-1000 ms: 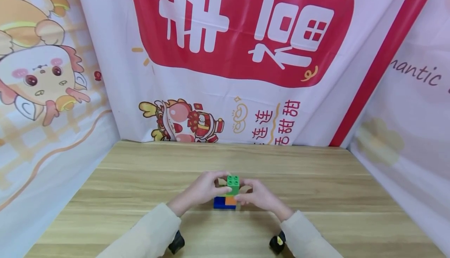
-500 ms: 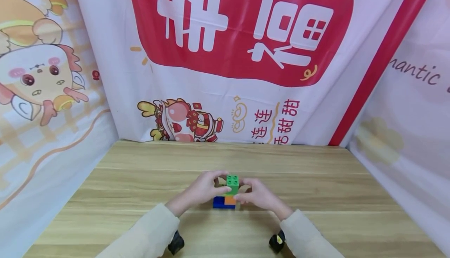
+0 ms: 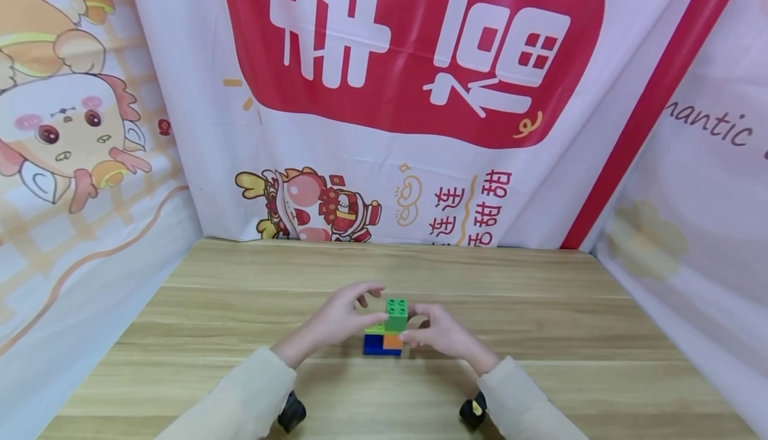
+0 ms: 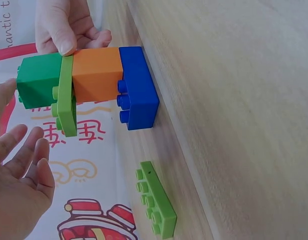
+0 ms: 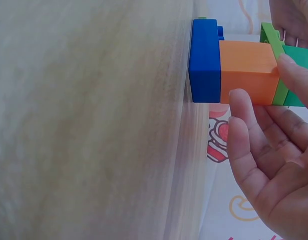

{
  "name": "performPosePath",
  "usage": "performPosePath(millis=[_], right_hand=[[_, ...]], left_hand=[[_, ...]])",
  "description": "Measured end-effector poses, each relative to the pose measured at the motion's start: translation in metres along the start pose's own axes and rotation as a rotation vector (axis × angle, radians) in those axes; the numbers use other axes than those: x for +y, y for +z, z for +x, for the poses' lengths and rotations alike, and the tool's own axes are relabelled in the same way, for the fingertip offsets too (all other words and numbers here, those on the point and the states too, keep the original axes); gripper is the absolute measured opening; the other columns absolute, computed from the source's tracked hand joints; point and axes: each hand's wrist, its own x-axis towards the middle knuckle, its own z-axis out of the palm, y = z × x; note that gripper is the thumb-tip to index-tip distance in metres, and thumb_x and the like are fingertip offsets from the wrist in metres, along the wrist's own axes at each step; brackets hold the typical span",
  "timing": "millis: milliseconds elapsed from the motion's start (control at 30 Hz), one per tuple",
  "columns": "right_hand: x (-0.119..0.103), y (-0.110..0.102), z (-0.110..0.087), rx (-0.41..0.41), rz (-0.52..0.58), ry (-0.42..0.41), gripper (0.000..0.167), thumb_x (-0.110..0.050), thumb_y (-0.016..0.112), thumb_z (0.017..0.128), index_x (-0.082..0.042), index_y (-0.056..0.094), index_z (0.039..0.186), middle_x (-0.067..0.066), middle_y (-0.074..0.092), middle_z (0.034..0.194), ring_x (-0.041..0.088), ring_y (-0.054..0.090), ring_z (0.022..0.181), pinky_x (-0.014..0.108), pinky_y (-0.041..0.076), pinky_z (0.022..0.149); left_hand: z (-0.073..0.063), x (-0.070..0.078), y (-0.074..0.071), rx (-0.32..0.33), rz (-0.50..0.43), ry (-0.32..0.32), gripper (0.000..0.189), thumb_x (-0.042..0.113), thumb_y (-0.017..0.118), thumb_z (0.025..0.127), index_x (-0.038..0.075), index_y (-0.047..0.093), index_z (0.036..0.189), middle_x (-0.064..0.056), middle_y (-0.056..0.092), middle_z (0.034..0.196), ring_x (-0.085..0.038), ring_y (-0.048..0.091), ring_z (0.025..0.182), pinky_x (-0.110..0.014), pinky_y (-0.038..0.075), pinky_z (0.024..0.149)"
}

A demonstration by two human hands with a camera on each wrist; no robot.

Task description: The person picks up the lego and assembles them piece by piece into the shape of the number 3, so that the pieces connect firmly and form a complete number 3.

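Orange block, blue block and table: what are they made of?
The orange block and blue block look like smooth plastic: even color, crisp edges, molded bumps on the blue one. The table seems smooth too, wood or maybe just wood-patterned, with long streaky grain.

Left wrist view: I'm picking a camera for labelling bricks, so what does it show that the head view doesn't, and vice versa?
Only the left wrist view shows a loose lime-green studded brick lying on the wooden table, apart from the stack. Only the head view shows both sleeves and the cartoon animal on the left wall sheet. Both show the left hand, the right hand touching the stack, and its blue brick, orange block, lime-green plate and green block.
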Motion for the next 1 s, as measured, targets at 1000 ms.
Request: performPosePath(millis=[1000], right_hand=[[-0.001,0.001,0.0,0.006,-0.002,0.024,0.038,-0.025,0.07,0.083,-0.006,0.06,0.114,0.006,0.058,0.1,0.025,0.06,0.069,0.042,0.052,0.064]], left_hand=[[-0.008,-0.013,-0.016,0.091,0.023,0.005,0.048,0.045,0.061,0.085,0.017,0.056,0.124,0.004,0.058,0.112,-0.02,0.054,0.093,-0.03,0.047,0.074]])
